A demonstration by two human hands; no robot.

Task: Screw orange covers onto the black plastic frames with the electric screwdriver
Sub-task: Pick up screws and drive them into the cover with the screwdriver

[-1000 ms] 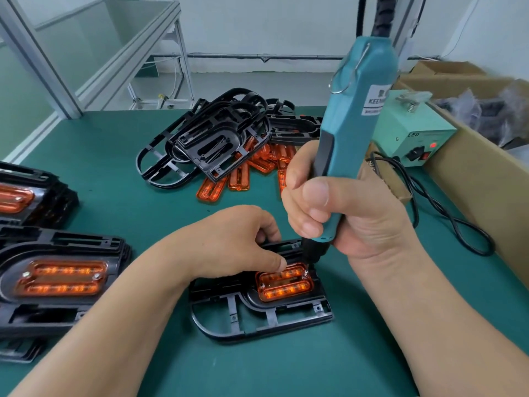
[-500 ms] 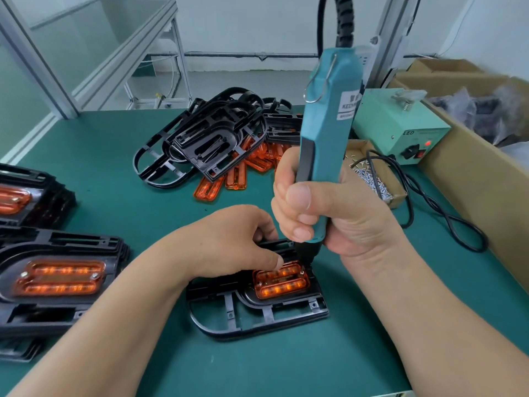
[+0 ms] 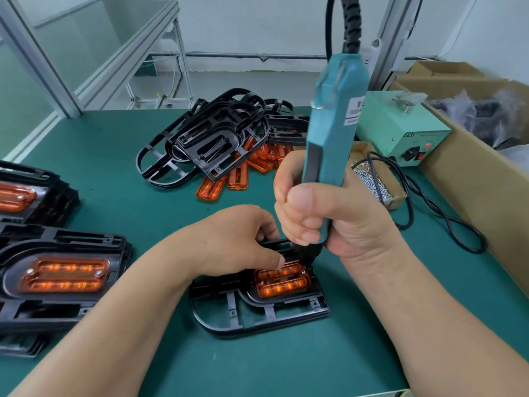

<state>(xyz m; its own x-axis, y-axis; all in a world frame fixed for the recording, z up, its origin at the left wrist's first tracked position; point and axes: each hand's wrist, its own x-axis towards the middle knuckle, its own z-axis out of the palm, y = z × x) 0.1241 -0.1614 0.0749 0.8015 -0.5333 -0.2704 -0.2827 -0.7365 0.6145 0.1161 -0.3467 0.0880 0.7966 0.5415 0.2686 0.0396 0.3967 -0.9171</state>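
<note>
A black plastic frame point(image 3: 259, 318) lies on the green mat in front of me with an orange cover point(image 3: 282, 283) seated in it. My left hand point(image 3: 232, 242) rests on the frame, its thumb pressing the cover's upper left edge and its fingers curled over the frame's far side. My right hand point(image 3: 323, 216) grips the teal electric screwdriver point(image 3: 333, 124) upright. The screwdriver's black tip stands at the cover's upper right corner, just above a screw head there.
Finished frames with orange covers point(image 3: 61, 275) are stacked at the left. A heap of bare black frames point(image 3: 211, 138) and loose orange covers point(image 3: 237, 176) lies behind. A screw box point(image 3: 378, 181), a green power unit point(image 3: 400, 130), its black cable point(image 3: 446, 216) and a cardboard box point(image 3: 481, 173) stand right.
The screwdriver has swung from leaning right to nearly upright, its top moving left. Its tip stays at the cover's upper right corner. My left hand has kept its place.
</note>
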